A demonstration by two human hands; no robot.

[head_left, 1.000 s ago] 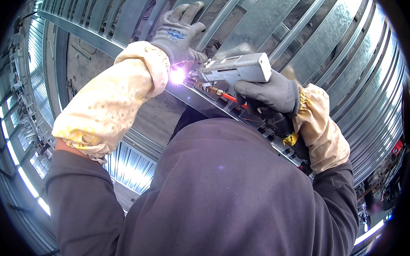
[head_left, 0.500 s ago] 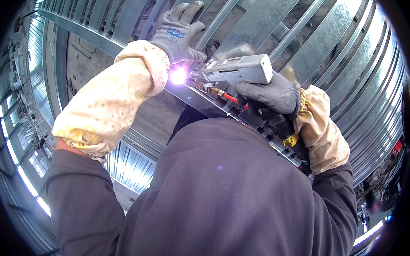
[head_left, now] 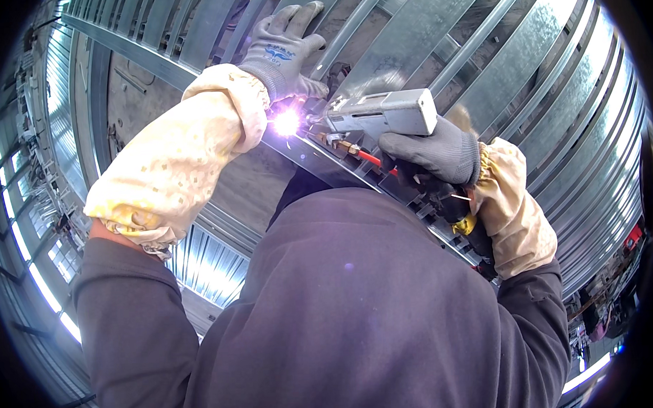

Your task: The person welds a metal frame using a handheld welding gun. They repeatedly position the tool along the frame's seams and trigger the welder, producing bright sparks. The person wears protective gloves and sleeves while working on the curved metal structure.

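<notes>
My right hand (head_left: 440,153), in a grey glove, is closed around a boxy silver-grey welding gun (head_left: 388,112) with a dark grip. Its tip points left at a glaring white-violet weld spot (head_left: 287,122) on a long galvanised steel rail (head_left: 145,59). Brass fittings and a red tube (head_left: 369,158) run below the gun's head. Just above the glare, my left hand (head_left: 279,51), also gloved, lies over the metal frame with its fingers spread. The glare hides the seam and the gun's very tip.
Rows of parallel galvanised slats (head_left: 414,32) stretch up and to the right, with gaps between them. Corrugated metal sheet (head_left: 210,262) shows at lower left. A dark cable with a yellow wrap (head_left: 465,224) hangs beneath my right wrist.
The welding gun and its bright spot have shifted very slightly right. A small bright streak now shows near my right wrist. My left hand has stayed in place.
</notes>
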